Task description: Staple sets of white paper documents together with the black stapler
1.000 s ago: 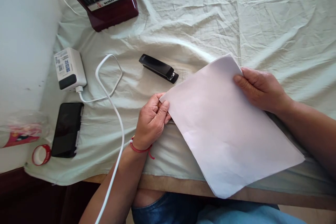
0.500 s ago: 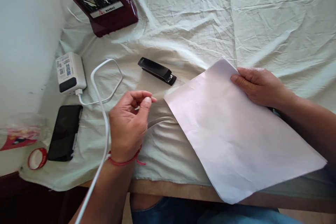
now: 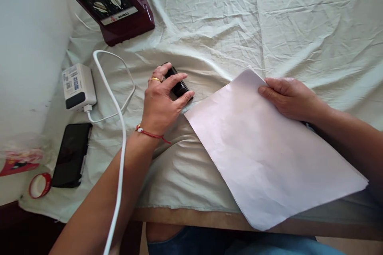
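Observation:
My left hand [image 3: 163, 97] reaches over a black stapler [image 3: 180, 89] lying on the cloth. Its fingers and thumb are bent around the stapler and touch it, covering part of its body. A gold ring and a red string bracelet [image 3: 151, 134] are on this hand and wrist. My right hand [image 3: 289, 97] pinches the upper right edge of a white paper stack [image 3: 269, 151], thumb on top and the other fingers partly hidden. The sheets slant over the front of the table, their left corner close to my left thumb.
A white charging cable [image 3: 122, 139] crosses above my left forearm and plugs into a white power bank [image 3: 79, 85]. A dark phone [image 3: 72, 155], a red-and-white ring [image 3: 40, 185] and a plastic packet [image 3: 22, 157] lie left. A maroon appliance base [image 3: 128, 24] stands behind on the pale tablecloth [image 3: 215, 20].
My left hand has moved forward and right from beside the paper onto the stapler, which has turned slightly. My right hand keeps hold of the paper, almost unmoved.

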